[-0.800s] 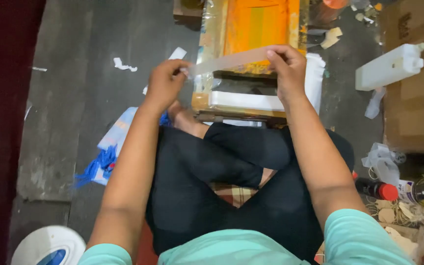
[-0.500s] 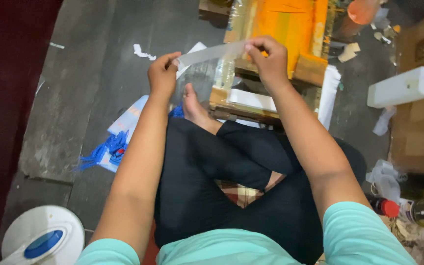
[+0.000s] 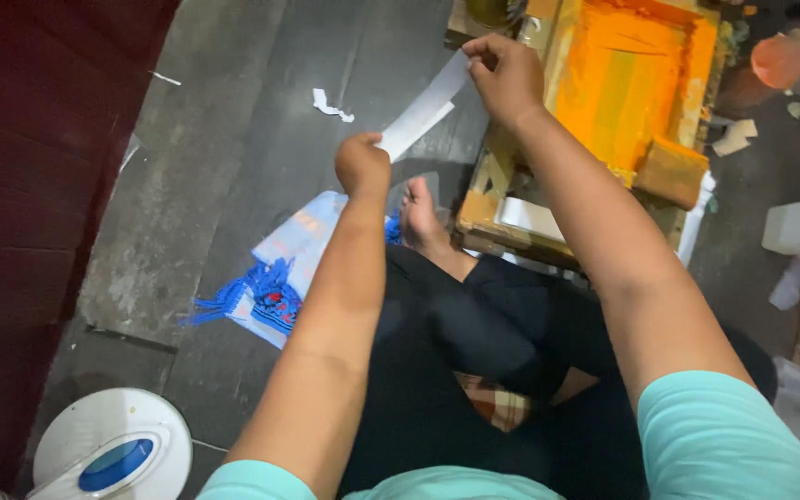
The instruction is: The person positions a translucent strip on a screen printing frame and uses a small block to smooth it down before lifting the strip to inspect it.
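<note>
Head view: person sits cross-legged on the floor (image 3: 233, 139); all places below are given relative to the orange printing frame (image 3: 636, 88).
Strip: a pale, narrow paper strip (image 3: 423, 116) is stretched in the air just left of the frame's near-left corner, not touching it.
Right hand: right hand (image 3: 508, 79) pinches the strip's upper end, grip clenched on it between thumb and fingers, hovering over the frame's left edge.
Left hand: left hand (image 3: 363, 165) holds the lower end, grip closed on the strip, farther left of the frame and lower.
Why held so: one end in each hand keeps the strip taut and flat, and, judging by the slant, clear of the wet-looking orange surface (the tilt puts the low end toward the floor).
Frame: lies flat on a wooden base, directly ahead of the knees, probably so both hands reach it without leaning.
Bare foot: foot (image 3: 421, 218) rests just left of the frame's near corner.
Blue-and-white bags: stack of printed bags (image 3: 280, 273) lies on the floor well left of the frame, beside the left knee.
Fan base: white fan base (image 3: 108, 449) stands far left and nearest the camera.
Scrap: small white scrap (image 3: 331, 105) lies on the floor left of the frame.
</note>
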